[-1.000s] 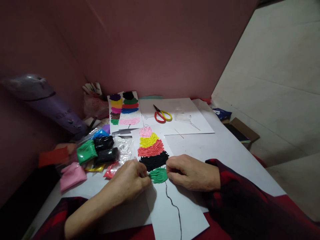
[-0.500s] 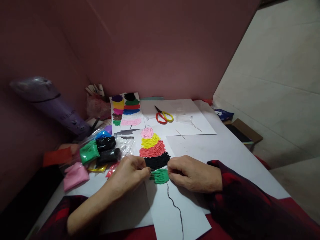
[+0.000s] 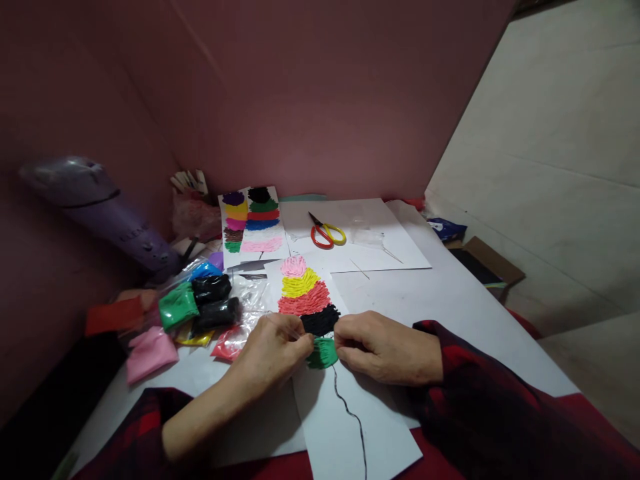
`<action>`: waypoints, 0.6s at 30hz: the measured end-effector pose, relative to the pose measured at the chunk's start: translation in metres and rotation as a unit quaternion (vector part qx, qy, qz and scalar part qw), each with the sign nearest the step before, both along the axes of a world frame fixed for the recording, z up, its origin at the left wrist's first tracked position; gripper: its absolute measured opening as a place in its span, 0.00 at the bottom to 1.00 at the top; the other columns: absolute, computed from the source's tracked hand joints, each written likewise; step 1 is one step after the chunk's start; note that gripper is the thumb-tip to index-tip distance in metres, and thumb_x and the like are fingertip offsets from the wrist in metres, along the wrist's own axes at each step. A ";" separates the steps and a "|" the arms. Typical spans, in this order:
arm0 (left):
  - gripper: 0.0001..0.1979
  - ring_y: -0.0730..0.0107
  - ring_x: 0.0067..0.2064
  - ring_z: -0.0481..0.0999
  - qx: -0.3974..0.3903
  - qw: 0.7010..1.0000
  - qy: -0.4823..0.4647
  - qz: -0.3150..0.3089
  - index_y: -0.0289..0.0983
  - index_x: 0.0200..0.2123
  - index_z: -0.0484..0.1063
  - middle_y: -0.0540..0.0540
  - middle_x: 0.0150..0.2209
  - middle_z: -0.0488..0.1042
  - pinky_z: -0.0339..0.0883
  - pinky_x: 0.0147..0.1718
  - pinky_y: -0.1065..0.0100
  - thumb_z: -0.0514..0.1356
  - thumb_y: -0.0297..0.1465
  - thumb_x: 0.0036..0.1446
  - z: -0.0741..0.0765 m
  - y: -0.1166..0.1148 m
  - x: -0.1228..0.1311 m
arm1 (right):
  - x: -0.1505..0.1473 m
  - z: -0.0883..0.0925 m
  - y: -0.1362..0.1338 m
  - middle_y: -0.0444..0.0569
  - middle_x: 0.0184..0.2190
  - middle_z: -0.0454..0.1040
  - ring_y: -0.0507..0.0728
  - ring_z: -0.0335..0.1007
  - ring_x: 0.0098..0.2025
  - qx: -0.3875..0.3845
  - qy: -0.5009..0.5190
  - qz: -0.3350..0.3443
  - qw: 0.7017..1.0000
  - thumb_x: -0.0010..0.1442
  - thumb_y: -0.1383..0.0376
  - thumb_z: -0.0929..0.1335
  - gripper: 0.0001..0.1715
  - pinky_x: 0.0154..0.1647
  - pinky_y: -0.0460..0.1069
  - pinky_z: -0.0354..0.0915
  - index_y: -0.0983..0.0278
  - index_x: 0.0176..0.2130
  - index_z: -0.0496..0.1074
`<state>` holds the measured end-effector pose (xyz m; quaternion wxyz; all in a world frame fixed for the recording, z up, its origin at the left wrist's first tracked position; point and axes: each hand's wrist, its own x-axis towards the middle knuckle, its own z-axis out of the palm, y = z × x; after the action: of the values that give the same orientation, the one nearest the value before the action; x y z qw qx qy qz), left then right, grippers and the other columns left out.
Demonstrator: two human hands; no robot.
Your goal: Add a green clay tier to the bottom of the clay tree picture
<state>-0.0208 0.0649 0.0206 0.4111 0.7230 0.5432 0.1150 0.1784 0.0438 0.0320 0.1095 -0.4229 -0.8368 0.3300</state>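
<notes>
- The green clay patch is on a long white paper, between the two hands I see. Call it the middle of a clock, with twelve toward the pink wall.
- At nine o'clock, the left hand covers the patch's edge. Its thumb and pointing finger are pressed together. I can't tell if something thin is between them.
- At three o'clock, the right hand touches the other edge. Its fingers are curled, but I can't tell if the tips meet.
- At twelve, just above the green, is a black band. Next come a red band, a yellow band and a pink top.
- At five, a wiggly black line runs down the paper.
- At nine, past the left hand, sits a pink lump.
- At ten are a green bag and a black bag.
- Far up at twelve lie scissors with red and yellow handles.
</notes>
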 end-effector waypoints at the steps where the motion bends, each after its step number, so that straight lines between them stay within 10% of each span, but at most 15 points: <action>1: 0.11 0.75 0.21 0.57 0.004 1.000 0.006 -0.004 0.37 0.19 0.63 0.53 0.16 0.58 0.48 0.20 0.71 0.54 0.35 0.49 0.000 0.000 0.000 | 0.000 0.000 0.000 0.43 0.25 0.68 0.50 0.60 0.27 -0.002 0.000 -0.001 1.000 0.56 0.75 0.63 0.08 0.28 0.44 0.56 0.66 0.27 0.67; 18: 0.08 0.73 0.22 0.58 0.028 0.996 0.081 0.003 0.37 0.16 0.61 0.51 0.17 0.60 0.45 0.21 0.69 0.54 0.30 0.45 0.004 0.001 0.001 | 0.000 0.000 0.000 0.43 0.24 0.67 0.49 0.59 0.26 0.006 0.005 -0.001 1.000 0.55 0.75 0.63 0.08 0.28 0.44 0.56 0.66 0.27 0.66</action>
<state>-0.0203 0.0659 0.0247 0.3447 0.7395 0.5737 0.0723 0.1789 0.0437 0.0324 0.1166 -0.4211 -0.8379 0.3272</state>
